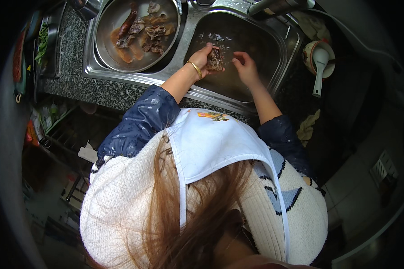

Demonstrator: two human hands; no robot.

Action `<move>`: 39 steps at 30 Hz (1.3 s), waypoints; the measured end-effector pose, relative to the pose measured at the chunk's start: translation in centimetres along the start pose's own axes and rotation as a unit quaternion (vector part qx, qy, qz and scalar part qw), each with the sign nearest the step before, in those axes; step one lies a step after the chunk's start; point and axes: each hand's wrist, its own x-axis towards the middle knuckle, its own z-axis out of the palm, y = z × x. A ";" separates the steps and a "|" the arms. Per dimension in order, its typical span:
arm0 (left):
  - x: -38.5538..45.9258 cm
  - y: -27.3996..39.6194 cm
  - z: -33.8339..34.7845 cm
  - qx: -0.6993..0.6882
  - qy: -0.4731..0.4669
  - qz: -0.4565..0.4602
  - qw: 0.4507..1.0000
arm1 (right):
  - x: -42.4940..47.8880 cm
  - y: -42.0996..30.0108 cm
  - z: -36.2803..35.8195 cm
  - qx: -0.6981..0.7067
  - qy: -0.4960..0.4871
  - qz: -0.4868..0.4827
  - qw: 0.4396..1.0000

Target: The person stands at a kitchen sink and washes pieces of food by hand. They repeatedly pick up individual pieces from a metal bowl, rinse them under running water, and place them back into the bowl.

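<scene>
Over the right basin of a stainless steel sink, which holds murky water, my left hand grips a piece of brown, marbled meat. To the right of the meat is my right hand, its thumb and fingers curled apart with nothing visible between them. In the left basin sits a round metal bowl of water with several meat pieces and a dark red sausage-like piece. The exact kind of meat cannot be told.
A faucet reaches over the sink's back edge. On the right stands a patterned enamel-like pot with a pale ladle; a crumpled cloth lies below it. Green leaves rest in a metal tray on the left, on the speckled counter.
</scene>
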 end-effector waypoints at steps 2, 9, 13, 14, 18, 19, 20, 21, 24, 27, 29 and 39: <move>0.0 -0.3 -1.0 0.009 -0.024 -0.015 1.000 | 1.2 2.1 -1.1 -0.189 0.000 -0.052 0.981; -1.1 0.1 -2.0 0.228 0.073 0.129 0.962 | 4.2 1.3 -0.3 -0.458 -0.117 -0.015 0.881; -0.5 -0.9 -2.3 0.310 0.123 0.186 0.924 | 3.7 1.8 0.8 -0.494 -0.187 -0.113 0.841; -1.5 -0.4 -1.5 0.298 0.114 0.198 0.927 | 3.3 1.1 0.4 -0.463 -0.211 -0.112 0.853; 0.2 -1.7 -1.7 0.489 0.221 0.233 0.811 | 4.3 0.2 0.4 -0.507 -0.244 -0.080 0.823; -0.5 -0.8 -1.0 0.514 0.218 0.229 0.797 | 5.3 1.3 0.4 -0.524 -0.211 -0.054 0.823; -1.1 0.4 -0.1 0.564 0.224 0.159 0.779 | 6.1 2.5 0.5 -0.539 -0.177 -0.025 0.823; 4.0 -3.5 -2.3 0.599 0.300 0.189 0.718 | 5.4 2.7 1.1 -0.572 -0.249 -0.080 0.778; 7.9 -4.7 -2.4 0.674 0.359 0.221 0.606 | 5.9 2.9 0.4 -0.594 -0.312 -0.151 0.726; 6.4 -2.6 -1.9 0.708 0.282 0.210 0.613 | 5.8 2.4 -1.1 -0.556 -0.290 -0.073 0.775; 5.7 -2.8 -2.4 0.715 0.273 0.187 0.616 | 5.6 2.4 0.4 -0.570 -0.308 0.050 0.760; 6.7 -3.3 -3.4 0.809 0.197 0.104 0.544 | 4.6 5.5 -1.2 -0.380 -0.269 -0.146 0.873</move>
